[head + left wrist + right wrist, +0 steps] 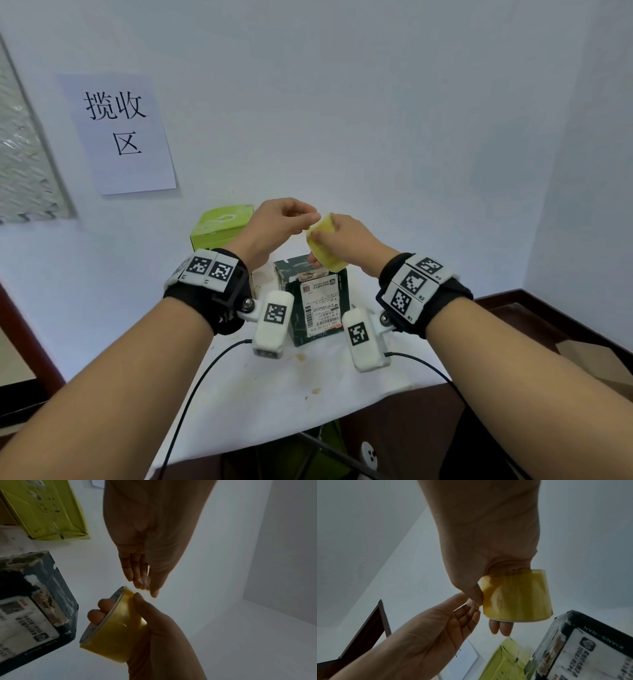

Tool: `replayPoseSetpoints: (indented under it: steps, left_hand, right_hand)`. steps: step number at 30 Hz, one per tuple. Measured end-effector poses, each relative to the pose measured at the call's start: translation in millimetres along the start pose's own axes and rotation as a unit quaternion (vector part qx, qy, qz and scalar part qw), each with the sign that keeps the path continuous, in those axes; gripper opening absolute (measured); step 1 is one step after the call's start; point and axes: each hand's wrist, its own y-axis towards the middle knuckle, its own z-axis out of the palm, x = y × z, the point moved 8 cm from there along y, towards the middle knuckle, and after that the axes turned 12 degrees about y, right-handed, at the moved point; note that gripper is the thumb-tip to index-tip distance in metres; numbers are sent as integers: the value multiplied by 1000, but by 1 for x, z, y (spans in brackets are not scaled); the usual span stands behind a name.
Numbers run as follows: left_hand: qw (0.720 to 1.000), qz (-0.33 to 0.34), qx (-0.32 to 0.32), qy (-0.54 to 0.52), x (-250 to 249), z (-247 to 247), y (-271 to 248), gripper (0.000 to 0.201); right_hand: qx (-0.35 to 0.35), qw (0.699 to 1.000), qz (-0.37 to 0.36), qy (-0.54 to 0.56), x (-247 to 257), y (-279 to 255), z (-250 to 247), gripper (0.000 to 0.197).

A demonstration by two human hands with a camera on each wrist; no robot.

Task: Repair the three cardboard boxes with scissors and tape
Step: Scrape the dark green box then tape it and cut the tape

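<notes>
My right hand [317, 248] grips a yellow tape roll [329, 253], thumb on the outer winding and fingers through the core [102, 608]. It holds the roll in the air above a dark green box [318, 308] with a white shipping label and a torn top edge [42, 597]. My left hand [310, 219] meets the roll's upper rim and pinches the tape end there with thumb and fingertips [471, 605]. A lime green box [219, 222] stands behind, against the wall. No scissors are in view.
The boxes stand on a small table with a stained white cloth [274, 394] in a wall corner. A paper sign [120, 133] hangs on the left wall. Brown cardboard [599, 363] lies on the floor to the right. Sensor cables [191, 387] trail over the table's front.
</notes>
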Motion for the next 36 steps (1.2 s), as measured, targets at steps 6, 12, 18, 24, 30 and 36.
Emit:
replayPoseSetpoints:
  steps: [6,12,18,24,30,36]
  left_hand:
    - [999,14,-45,15,2,-4,-1,8]
    - [998,27,-59,12,-1,-2,-5,11]
    - [998,30,-49,39,8,6,-15,6]
    - [999,8,-19,48,40,27,-28,8]
    - [999,-7,6,32,52,30,-36,8]
    - [999,-31,12,24,58,27,-34,7]
  right_hand:
    - [17,999,25,41,1,-9,1,29]
    - [34,993,79,80,3,-17,-1,35]
    - [66,983,139,101,-16,-24,2,37]
    - [71,963,232,117,-66,-33,8,30]
    - [-24,995,95,-15,-75,-19,-3,19]
    - [-111,993,20,-14,-75,-20,-13,18]
